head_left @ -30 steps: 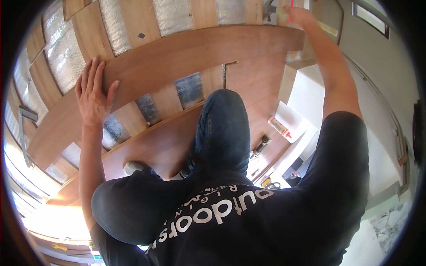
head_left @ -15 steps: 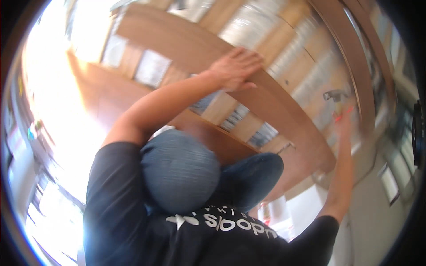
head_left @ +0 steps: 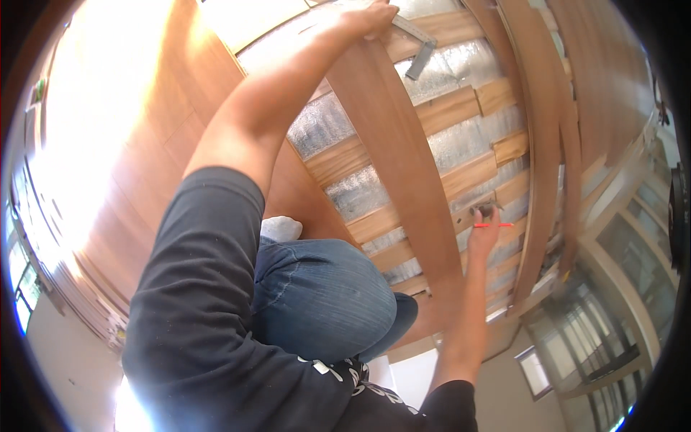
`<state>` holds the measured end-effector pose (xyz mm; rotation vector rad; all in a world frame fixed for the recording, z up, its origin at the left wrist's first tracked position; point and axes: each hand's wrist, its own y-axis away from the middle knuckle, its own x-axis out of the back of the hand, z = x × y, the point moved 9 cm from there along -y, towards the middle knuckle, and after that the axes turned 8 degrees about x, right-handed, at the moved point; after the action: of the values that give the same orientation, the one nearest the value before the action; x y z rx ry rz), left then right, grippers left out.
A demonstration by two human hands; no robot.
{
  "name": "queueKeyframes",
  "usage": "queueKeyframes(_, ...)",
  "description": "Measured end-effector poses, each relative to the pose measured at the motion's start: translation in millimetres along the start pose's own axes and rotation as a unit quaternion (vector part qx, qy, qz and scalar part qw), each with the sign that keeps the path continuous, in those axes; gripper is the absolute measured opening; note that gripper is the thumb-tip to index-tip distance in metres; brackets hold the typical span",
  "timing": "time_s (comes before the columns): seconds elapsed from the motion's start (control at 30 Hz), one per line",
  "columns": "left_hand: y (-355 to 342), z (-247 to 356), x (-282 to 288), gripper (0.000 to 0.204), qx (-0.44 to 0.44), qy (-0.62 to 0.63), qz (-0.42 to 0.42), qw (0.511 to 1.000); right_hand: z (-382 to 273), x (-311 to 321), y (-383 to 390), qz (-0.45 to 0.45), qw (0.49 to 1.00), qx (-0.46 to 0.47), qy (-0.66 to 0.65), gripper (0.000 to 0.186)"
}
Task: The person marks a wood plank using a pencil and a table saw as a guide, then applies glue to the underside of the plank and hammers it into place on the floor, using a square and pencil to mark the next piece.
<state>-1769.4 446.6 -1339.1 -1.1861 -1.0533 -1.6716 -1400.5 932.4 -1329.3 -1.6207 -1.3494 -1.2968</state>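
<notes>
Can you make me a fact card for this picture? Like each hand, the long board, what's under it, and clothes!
Left hand: at one end of a grey metal square; its grip is hard to see
Right hand: holding a thin red stick, with a dark tool head at the fingertips
Long board: brown, lying across pale wooden strips
Between strips: shiny silvery sheet
Clothes: blue jeans, dark short-sleeved top, whitish footwear
</notes>
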Motion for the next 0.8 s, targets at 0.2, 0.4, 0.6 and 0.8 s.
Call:
queueKeyframes(0.2,4,-207,-84,0.005,0.030,0.194,0.204,0.959,-279,-100,-55,-0.094,0.963,0.117,-0.222,0.060)
queueKeyframes(0.4,67,-69,68,0.036,-0.013,0.149,0.146,0.978,-382,-36,-134,0.093,0.960,0.148,-0.218,0.063)
queueKeyframes(0.6,180,-136,5,0.047,0.130,0.168,0.135,0.968,-485,-122,-148,-0.114,0.964,0.185,-0.153,0.039)
queueKeyframes(0.8,208,-145,8,0.042,0.166,0.074,0.248,0.951,-483,-172,-168,-0.067,0.970,0.170,-0.158,0.033)
